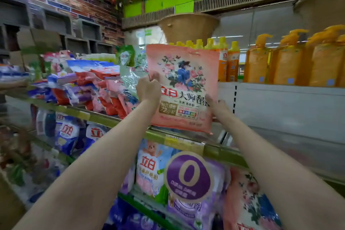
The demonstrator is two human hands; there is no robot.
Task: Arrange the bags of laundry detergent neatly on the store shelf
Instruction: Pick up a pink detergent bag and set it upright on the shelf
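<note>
A pink laundry detergent bag (183, 87) with a floral picture stands upright, its bottom edge at the front of the upper shelf (158, 135). My left hand (148, 88) grips its left edge at mid height. My right hand (216, 107) holds its lower right edge, the fingers mostly hidden behind the bag. To the left, several red, pink, blue and purple detergent bags (89, 87) lie slumped in an untidy row on the same shelf. A green and white bag (125, 56) stands behind them.
Orange pump bottles (291, 61) and yellow-capped bottles (225, 59) line a white ledge to the right and behind. The lower shelf holds blue, pink and purple detergent bags (149, 168) and a round purple tag (188, 176). A brick wall rises at the left.
</note>
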